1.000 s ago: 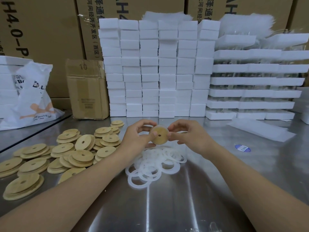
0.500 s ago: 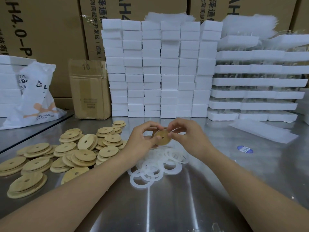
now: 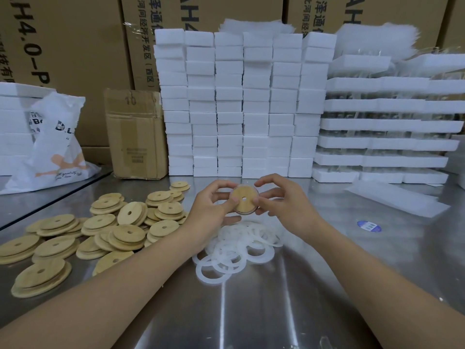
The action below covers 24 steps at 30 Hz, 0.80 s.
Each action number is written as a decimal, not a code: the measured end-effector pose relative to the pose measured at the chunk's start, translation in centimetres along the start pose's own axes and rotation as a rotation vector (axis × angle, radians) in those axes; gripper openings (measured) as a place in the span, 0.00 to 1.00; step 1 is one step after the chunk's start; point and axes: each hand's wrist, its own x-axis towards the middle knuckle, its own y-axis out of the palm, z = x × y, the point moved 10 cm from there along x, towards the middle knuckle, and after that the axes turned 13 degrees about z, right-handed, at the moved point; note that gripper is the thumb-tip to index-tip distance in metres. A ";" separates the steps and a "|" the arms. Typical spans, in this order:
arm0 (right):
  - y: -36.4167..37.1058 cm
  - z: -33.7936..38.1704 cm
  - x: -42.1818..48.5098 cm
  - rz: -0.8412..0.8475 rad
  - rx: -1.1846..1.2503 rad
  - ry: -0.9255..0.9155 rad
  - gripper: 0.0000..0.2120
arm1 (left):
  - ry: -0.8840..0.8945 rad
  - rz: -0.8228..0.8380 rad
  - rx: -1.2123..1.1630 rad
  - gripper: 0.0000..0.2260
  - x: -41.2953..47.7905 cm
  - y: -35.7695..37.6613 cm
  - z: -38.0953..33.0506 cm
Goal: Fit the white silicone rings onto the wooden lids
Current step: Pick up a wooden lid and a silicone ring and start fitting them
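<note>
Above the middle of the steel desk (image 3: 251, 311), in the head view, both hands hold one wooden lid (image 3: 243, 199) up on edge, its flat face and centre hole turned toward the camera. The left hand (image 3: 214, 212) closes its grip on the lid's left rim, thumb pressed on the face. The right hand (image 3: 284, 205) pinches the right rim with thumb and fingertips, the other fingers curled loosely above. A thin pale band, apparently a ring, shows round the top and right of the lid's rim; whether it sits fully in place all the way round cannot be told from here.

Just below the hands lies a loose heap of white rings (image 3: 236, 248), many overlapping. To the left, well apart from the heap, spreads a pile of bare lids (image 3: 105, 230). Foam blocks (image 3: 241, 104) stand stacked behind.

The step in hand looks like seating a ring on this lid. Next would likely come turning the lid while pressing the band down evenly, then setting it aside and picking a fresh lid and ring; the rings look limp and may twist or slip off.
</note>
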 end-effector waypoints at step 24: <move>-6.2 -7.3 -1.0 -0.144 -0.515 0.441 0.09 | 0.008 0.009 0.576 0.08 -0.6 0.5 -0.7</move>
